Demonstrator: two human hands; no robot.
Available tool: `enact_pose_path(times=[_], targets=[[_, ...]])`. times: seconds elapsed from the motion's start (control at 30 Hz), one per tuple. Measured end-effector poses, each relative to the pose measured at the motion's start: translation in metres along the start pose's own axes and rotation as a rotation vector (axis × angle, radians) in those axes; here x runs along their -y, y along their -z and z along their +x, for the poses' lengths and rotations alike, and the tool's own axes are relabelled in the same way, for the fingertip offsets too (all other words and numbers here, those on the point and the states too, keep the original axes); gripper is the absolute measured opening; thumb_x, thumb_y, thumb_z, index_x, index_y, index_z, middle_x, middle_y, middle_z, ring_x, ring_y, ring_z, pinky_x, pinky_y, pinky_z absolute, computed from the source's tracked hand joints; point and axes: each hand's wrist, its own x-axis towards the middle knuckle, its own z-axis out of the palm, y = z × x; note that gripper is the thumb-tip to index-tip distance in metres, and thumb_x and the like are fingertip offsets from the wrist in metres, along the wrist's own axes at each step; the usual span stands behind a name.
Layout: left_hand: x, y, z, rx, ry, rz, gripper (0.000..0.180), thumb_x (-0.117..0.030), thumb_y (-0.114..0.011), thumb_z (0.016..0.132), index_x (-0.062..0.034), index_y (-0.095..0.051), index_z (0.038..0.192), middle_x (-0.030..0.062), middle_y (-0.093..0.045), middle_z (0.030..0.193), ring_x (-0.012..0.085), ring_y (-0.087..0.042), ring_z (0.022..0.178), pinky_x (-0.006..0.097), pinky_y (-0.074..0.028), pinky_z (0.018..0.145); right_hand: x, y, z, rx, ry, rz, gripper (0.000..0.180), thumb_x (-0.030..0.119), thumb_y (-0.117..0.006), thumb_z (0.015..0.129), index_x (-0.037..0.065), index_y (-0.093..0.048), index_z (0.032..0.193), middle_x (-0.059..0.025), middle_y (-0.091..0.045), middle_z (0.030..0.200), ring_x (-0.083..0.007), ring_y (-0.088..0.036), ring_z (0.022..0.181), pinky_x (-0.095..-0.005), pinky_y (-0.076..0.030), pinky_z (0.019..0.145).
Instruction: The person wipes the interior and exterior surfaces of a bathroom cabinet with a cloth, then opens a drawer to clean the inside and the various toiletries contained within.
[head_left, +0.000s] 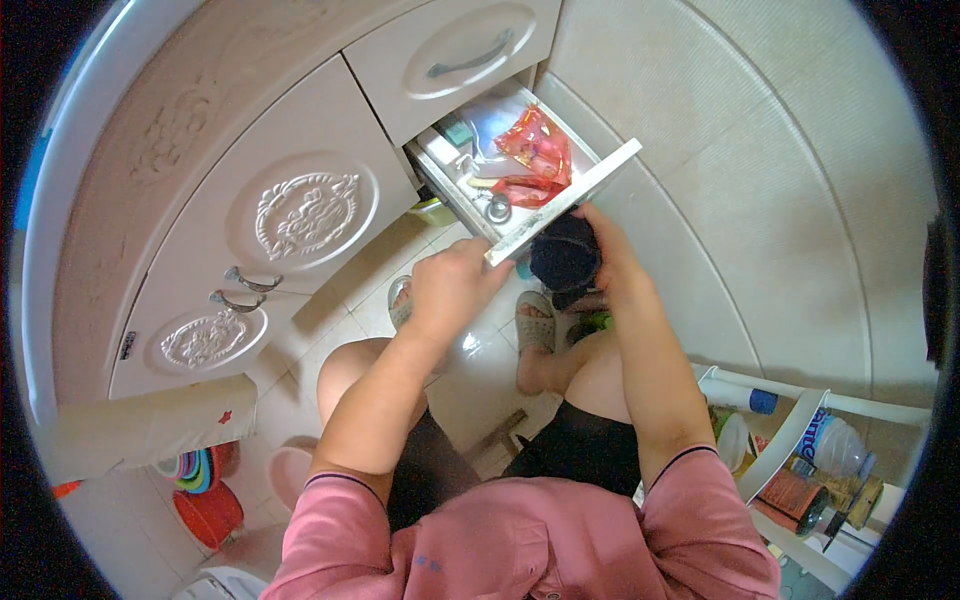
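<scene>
A white drawer [590, 187] stands pulled out of the cabinet ahead of me. At the near left end of its front panel, my left hand [450, 283] is closed with the fingers on the edge. My right hand [616, 252] is wrapped round the side of a dark, rounded, cloth-like bundle [565, 254], just outside the drawer front; its far fingers are hidden. Inside the drawer lie a red patterned packet [538, 142], clear plastic bags [488, 128], a small round metal piece [498, 208] and a teal box [458, 130].
White cabinet doors with carved ovals [306, 214] run along the left. A pale tiled wall [690, 120] rises on the right. Near my right elbow stands a white shelf rack [790, 445] holding bottles. Red basins [208, 512] sit low on the left. My slippered feet [535, 325] are below.
</scene>
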Motion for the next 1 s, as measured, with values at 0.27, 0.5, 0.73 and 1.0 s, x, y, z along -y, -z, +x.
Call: enact_pose_path(times=[0.27, 0.5, 0.73, 1.0], targets=[[-0.002, -0.005, -0.007, -0.032, -0.045, 0.012, 0.032, -0.032, -0.071, 0.079, -0.0054, -0.056, 0.071, 0.011, -0.06, 0.063, 0.0293, -0.059, 0.054, 0.039, -0.047, 0.049, -0.004, -0.002, -0.008, -0.034, 0.048, -0.062, 0.031, 0.027, -0.059, 0.081, 0.001, -0.064, 0.098, -0.0132, -0.069, 0.088, -0.0261, -0.068, 0.074, -0.0397, -0.057, 0.07], [0.004, 0.006, -0.008, 0.066, -0.057, -0.078, 0.022, -0.025, -0.068, 0.081, -0.0043, -0.061, 0.079, 0.0123, -0.064, 0.07, 0.0296, -0.063, 0.06, 0.039, -0.05, 0.056, -0.007, 0.015, -0.009, -0.137, 0.158, -0.25, 0.03, 0.025, -0.055, 0.085, 0.002, -0.062, 0.103, -0.0115, -0.065, 0.09, -0.0219, -0.062, 0.076, -0.0343, -0.05, 0.069], [0.017, 0.039, -0.019, 0.318, 0.26, -0.191, 0.023, -0.025, -0.063, 0.084, -0.0038, -0.068, 0.092, 0.0148, -0.068, 0.081, 0.0291, -0.065, 0.068, 0.037, -0.051, 0.064, -0.032, 0.001, -0.048, -0.083, 0.225, -0.793, 0.03, 0.024, -0.06, 0.08, 0.001, -0.063, 0.1, -0.0082, -0.063, 0.091, -0.0169, -0.059, 0.082, -0.03, -0.047, 0.074], [0.002, 0.047, -0.055, 0.482, 0.306, -0.317, 0.091, -0.045, -0.076, 0.07, -0.0129, -0.032, 0.143, 0.0203, -0.037, 0.143, 0.0411, -0.043, 0.126, 0.042, -0.036, 0.105, -0.121, -0.051, -0.028, 0.433, -0.229, -0.132, 0.041, 0.04, -0.057, 0.087, 0.014, -0.055, 0.118, -0.0066, -0.06, 0.105, -0.0196, -0.059, 0.097, -0.0344, -0.046, 0.087]])
